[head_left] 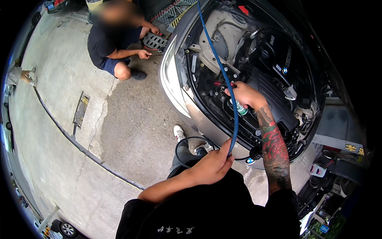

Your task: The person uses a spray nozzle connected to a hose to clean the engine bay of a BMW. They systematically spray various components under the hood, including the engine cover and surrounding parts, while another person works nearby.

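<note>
Nearest, a black shirt [191, 203] fills the lower edge and is cut off by it. In front of it, the left hand [218, 162] has its fingers clamped on a blue hose [235, 119], which rises from the grip, crosses in front of the right hand and leaves at the upper edge. A thin black hose [191, 138] loops beside the left wrist, partly hidden behind that hand. Below the loop's level, the legs are largely covered; one white shoe [179, 132] shows, the other only in part. Farther out, the right hand [250, 96], at the end of a tattooed forearm, has its fingers curled around a red-and-black tool [219, 83] over the open engine bay; a green-and-white canister [241, 108] shows just beneath the palm, perhaps joined to the tool, the junction being masked by hand and hose. Beyond lies a ribbed black engine cover [268, 89], its near side overlapped by the forearm. Across the concrete floor [131, 119], a crouching co-worker [103, 46] holds a thin object, too small to identify, near a perforated grey panel [154, 42]. At the far left, another person's hand [26, 76] appears, the body cut off.
</note>
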Tool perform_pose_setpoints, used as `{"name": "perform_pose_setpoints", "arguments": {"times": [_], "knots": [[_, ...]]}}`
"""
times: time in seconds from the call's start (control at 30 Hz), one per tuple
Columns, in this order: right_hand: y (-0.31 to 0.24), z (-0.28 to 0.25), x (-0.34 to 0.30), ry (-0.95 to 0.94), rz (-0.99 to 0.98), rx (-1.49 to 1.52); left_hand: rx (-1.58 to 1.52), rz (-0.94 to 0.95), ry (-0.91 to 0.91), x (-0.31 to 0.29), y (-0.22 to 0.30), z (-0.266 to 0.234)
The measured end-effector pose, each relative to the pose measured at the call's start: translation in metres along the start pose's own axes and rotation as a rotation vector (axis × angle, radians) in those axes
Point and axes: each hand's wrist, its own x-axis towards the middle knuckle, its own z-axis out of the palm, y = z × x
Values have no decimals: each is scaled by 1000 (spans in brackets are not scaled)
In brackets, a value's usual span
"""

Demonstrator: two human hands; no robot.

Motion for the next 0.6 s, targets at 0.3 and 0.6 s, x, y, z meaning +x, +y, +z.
{"name": "perform_pose_setpoints", "arguments": {"times": [0.3, 0.6], "knots": [[0, 6, 12, 58, -132, 83, -1, -40, -16, 2, 7, -1], [1, 21, 36, 183, -221, 150, 54, 3, 34, 0, 16, 0]]}}
